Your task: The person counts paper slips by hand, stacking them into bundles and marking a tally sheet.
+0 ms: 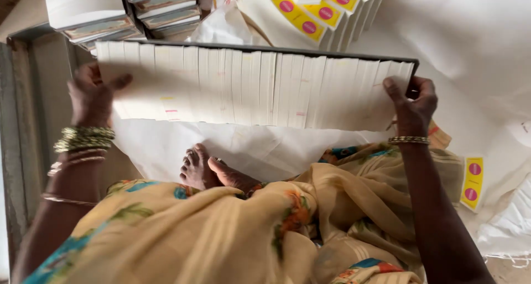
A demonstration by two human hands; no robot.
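I hold a long row of thin white booklets [254, 87], pressed side by side with their edges toward me, on a flat dark-edged board. My left hand [91, 93] grips the left end of the row, thumb laid over the top. My right hand [412, 104] grips the right end, fingers curled around the board's corner. The row hangs just above a white cloth [243, 145] spread on the floor. My bare feet [207, 170] rest on that cloth below the row.
Bundled stacks of white booklets [127, 10] sit at the back left. A fanned row of yellow booklets with pink dots [318, 13] lies at the back. One loose yellow booklet [472, 182] lies at the right. A grey wall edge [22, 123] runs along the left.
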